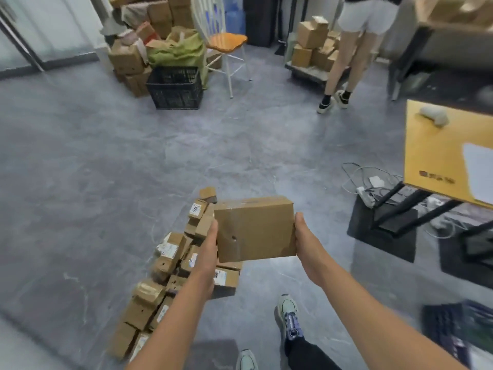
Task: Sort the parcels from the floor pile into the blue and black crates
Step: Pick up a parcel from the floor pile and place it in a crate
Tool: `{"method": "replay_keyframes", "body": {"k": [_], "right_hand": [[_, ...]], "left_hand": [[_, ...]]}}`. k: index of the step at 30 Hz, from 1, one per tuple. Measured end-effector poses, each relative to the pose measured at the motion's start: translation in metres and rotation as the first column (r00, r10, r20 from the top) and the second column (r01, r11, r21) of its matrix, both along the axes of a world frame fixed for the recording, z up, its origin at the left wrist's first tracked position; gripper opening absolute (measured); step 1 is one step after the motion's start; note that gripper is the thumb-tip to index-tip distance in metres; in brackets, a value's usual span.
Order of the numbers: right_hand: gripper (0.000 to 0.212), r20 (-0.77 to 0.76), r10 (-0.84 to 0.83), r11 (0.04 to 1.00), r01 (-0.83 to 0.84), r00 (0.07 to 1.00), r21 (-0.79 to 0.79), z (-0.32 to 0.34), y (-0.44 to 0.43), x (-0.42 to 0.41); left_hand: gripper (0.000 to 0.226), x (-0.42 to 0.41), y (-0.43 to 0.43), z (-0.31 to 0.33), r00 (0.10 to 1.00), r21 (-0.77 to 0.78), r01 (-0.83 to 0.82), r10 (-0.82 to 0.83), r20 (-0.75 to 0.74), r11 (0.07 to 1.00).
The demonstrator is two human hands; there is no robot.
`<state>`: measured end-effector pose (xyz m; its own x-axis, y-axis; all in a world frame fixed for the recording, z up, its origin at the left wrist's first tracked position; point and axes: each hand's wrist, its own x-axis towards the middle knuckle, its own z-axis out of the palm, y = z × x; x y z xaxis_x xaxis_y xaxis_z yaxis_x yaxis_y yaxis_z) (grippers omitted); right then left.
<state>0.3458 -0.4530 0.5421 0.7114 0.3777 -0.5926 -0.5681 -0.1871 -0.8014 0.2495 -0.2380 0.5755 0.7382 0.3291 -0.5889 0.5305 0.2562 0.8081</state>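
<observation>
Bare floor (106, 161) lies open up to the black crate (174, 88); chair (225, 41) beside it

Matt brown cardboard parcel (254, 229), glossy tape; black plastic lattice crate (174, 88); polished grey floor (106, 161)

Left hand (210, 245) and right hand (305, 237) bare, forearms (184, 303) bare too; black trouser leg (306, 353) at near right; pale mint trainers (286, 307), the far one laced blue-purple

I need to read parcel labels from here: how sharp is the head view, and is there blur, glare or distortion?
Head view: the held parcel is fairly sharp between left hand and right hand; the floor pile labels smear unreadably; blur worsens toward the edges; wide-angle distortion tilts the yellow table; light is soft, no harsh glare.
</observation>
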Motion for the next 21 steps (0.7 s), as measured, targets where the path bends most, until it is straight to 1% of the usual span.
{"method": "replay_keyframes", "body": {"k": [1, 3, 5, 7, 11, 13, 15, 17, 19, 21], "right_hand": [[0.087, 0.010, -0.046, 0.999, 0.046, 0.999, 0.006, 0.003, -0.012, -0.004], [0.085, 0.025, -0.131, 0.991, 0.131, 0.991, 0.011, 0.009, -0.037, -0.014], [0.080, 0.038, -0.206, 0.978, 0.205, 0.978, 0.030, 0.017, -0.063, -0.021], [0.083, 0.029, -0.286, 0.958, 0.285, 0.958, 0.034, 0.022, -0.088, -0.027], [0.102, 0.005, -0.436, 0.900, 0.436, 0.900, 0.028, 0.028, -0.145, -0.038], [0.106, 0.009, -0.504, 0.863, 0.503, 0.864, 0.047, 0.032, -0.177, -0.045], [0.109, 0.012, -0.565, 0.824, 0.563, 0.825, 0.070, 0.036, -0.213, -0.056], [0.110, 0.002, -0.626, 0.779, 0.625, 0.780, 0.059, 0.035, -0.252, -0.065], [0.108, -0.008, -0.678, 0.734, 0.678, 0.735, 0.050, 0.032, -0.292, -0.077], [0.102, -0.019, -0.735, 0.676, 0.735, 0.677, 0.047, 0.029, -0.334, -0.090]], "left_hand": [[0.069, 0.005, -0.006, 0.004, 0.999, 0.009, 0.047, -0.047, 0.006, 0.999], [0.048, 0.016, -0.024, 0.015, 0.989, 0.007, 0.144, -0.144, 0.011, 0.990], [0.042, 0.027, -0.046, 0.022, 0.978, 0.020, 0.205, -0.206, 0.019, 0.979], [0.045, 0.038, -0.069, 0.029, 0.962, 0.024, 0.273, -0.273, 0.020, 0.962], [0.055, 0.060, -0.123, 0.036, 0.911, 0.053, 0.405, -0.408, 0.057, 0.913], [0.052, 0.071, -0.155, 0.039, 0.872, 0.080, 0.476, -0.482, 0.083, 0.876], [0.055, 0.080, -0.192, 0.042, 0.821, 0.092, 0.554, -0.561, 0.106, 0.828], [0.065, 0.090, -0.233, 0.041, 0.763, 0.102, 0.629, -0.637, 0.110, 0.770], [0.066, 0.096, -0.278, 0.042, 0.710, 0.110, 0.688, -0.697, 0.100, 0.717], [0.064, 0.099, -0.327, 0.040, 0.655, 0.105, 0.742, -0.749, 0.099, 0.663]]}}
